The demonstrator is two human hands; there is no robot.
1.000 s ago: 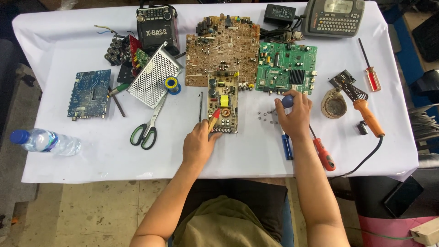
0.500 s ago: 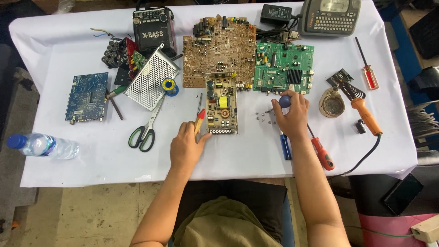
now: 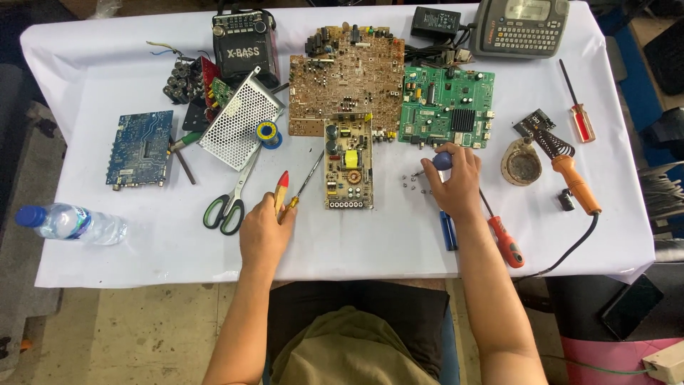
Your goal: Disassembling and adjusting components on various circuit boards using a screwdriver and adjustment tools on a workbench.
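Left hand [image 3: 262,232] with the red-tipped screwdriver [image 3: 281,194], now off the small yellow circuit board [image 3: 348,164], leftward toward the scissors [image 3: 231,199].
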